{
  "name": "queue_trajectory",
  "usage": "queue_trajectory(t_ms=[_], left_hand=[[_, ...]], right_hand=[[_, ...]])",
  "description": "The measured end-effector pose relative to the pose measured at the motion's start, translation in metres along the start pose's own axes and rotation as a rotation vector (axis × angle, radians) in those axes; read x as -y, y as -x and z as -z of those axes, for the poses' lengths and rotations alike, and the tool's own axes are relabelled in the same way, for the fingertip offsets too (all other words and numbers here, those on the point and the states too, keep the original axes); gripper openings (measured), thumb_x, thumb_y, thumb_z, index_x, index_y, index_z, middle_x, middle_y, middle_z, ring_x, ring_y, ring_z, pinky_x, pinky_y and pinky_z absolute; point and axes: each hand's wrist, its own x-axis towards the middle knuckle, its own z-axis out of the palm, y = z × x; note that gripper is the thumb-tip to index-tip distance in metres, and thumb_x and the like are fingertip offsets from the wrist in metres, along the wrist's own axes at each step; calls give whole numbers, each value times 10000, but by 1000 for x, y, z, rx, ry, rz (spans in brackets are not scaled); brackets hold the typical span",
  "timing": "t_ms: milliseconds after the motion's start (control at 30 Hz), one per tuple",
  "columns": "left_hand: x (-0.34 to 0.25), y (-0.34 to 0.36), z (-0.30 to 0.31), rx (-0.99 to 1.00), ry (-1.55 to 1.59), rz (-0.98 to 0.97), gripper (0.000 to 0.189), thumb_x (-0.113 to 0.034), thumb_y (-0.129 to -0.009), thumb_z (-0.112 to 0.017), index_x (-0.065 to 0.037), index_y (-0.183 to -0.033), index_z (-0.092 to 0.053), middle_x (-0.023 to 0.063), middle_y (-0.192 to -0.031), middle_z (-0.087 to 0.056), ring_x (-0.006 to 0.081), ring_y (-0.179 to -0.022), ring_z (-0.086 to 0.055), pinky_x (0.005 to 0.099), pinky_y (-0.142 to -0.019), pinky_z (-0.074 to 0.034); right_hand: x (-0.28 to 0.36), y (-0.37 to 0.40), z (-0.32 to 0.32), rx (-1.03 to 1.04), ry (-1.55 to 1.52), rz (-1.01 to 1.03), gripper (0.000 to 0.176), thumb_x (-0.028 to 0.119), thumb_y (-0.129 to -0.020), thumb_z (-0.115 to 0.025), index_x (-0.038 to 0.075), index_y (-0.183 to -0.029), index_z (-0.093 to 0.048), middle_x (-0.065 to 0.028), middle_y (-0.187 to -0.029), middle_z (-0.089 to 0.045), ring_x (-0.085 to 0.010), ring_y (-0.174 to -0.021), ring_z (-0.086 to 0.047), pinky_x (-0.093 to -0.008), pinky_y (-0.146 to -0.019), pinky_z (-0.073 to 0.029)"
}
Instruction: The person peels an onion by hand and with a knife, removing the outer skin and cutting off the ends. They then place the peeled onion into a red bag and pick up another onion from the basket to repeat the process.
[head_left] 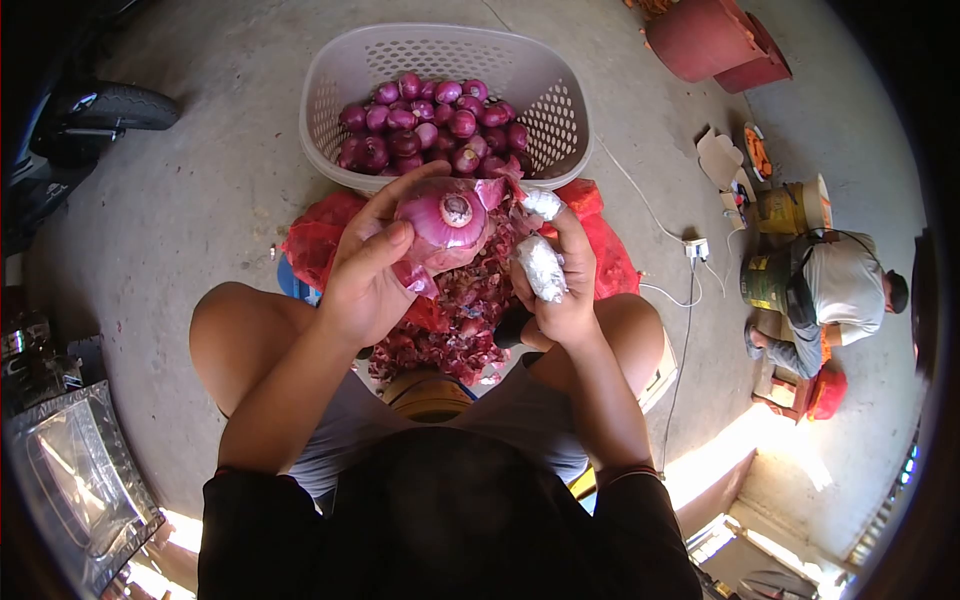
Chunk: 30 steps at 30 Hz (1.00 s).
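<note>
In the head view, we hold a red onion [430,215] in the left hand [365,280], just on our side of the rim of the perforated basket [322,90]; its fingers are clamped around the bulb, with the thumb on the near side. The right hand [568,290] is beside it, with silvery wrapping [541,268] on two digits. Its fingers are slightly bent, but we cannot tell whether they grip the strip of skin [497,192] or only touch it, nor whether a blade is hidden there. We judge slippage to be the main hazard: the flap of skin [418,280] under the onion may shear away beneath the thumb and let the bulb roll into the heap of skins [470,310] below. Second, the wrapping probably dulls touch, so we may pinch too lightly and tear the strip short, or pull too hard and twist the bulb out of the left hand. The wrapping may also snag or shed. Third, because the work sits so near the rim, dry fragments may drop among the smooth onions [440,120] in the basket.
</note>
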Motion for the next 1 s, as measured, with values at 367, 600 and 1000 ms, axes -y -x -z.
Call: queue_trajectory(t_ms=[367,600,1000], left_hand=[[0,1,8,103,103,82,695,-347,-816,-573,35,-1319,-285,214,-1158,-502,314,-1021,-570,335,-831,-498],[-5,-3,21,-1,44,-16,583,-201,-773,-602,-36,-1267,-342,180,-1180,-485,330,-1154,-472,436,-993,-376],[-5,-4,13,-98,57,-33,492,-189,-829,-569,-113,-1250,-325,155,-1257,-434,412,-1211,-404,486,-1037,-307]], right_hand=[[7,-2,21,53,-148,69,471,-30,-858,-487,73,-1305,-381,-31,-1042,-496,-29,-634,-461,-162,-469,-357],[33,-7,29,378,190,-217,500,47,-838,-578,52,-1309,-411,-59,-1060,-590,-130,-923,-579,-273,-816,-441],[42,-6,27,527,808,-304,537,293,-823,-613,100,-1291,-434,-174,-908,-622,-333,-739,-615,-398,-627,-465]])
